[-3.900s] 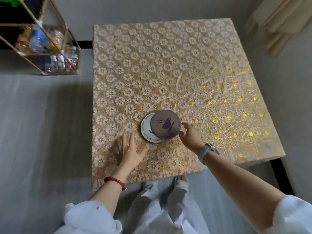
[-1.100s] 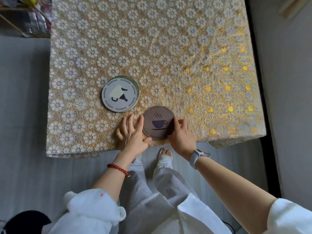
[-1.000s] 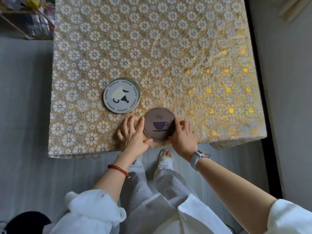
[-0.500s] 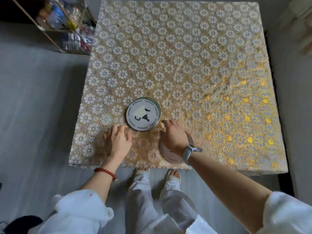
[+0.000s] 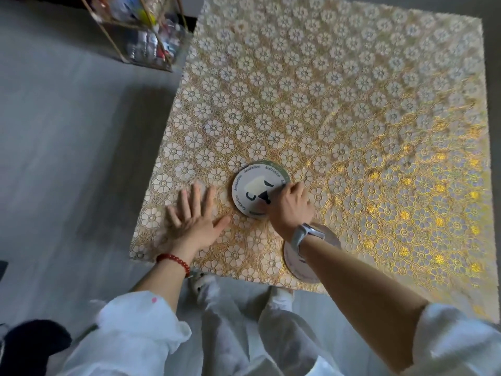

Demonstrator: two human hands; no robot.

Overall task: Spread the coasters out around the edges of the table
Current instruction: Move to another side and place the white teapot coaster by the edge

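Note:
A round white coaster with a black cup print and rim lettering lies on the gold lace tablecloth, near the front left. A green edge peeks out from under its far side. My right hand curls over the coaster's right edge and grips it. My left hand rests flat on the cloth just left of the coaster, fingers spread, holding nothing. A second round coaster lies at the table's front edge, mostly hidden under my right wrist and forearm.
A wire shelf with bottles stands on the grey floor off the table's far left corner. My legs and feet are against the front edge. A dark object sits on the floor at the bottom left.
My right hand left the coaster at the front edge and moved up onto the white coaster's right side. My left hand has spread flat. The view has shifted left.

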